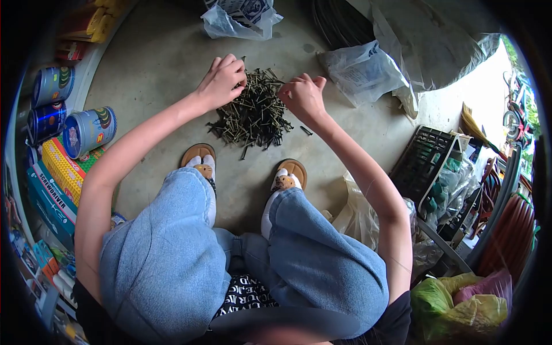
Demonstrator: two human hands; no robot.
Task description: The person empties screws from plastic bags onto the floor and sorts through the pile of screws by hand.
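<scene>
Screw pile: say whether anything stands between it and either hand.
Nothing visible blocks the screw pile: the left hand is at its far left edge, the right hand at its right edge. The nearest plastic bag lies farther right, off both paths.

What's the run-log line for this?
left hand: at left of screw pile; right hand: at right; grasp: unclear; loose screw: beside pile

Dark and brassy screws (256, 115) lie jumbled in 1 heap on the floor (161, 75).
</scene>
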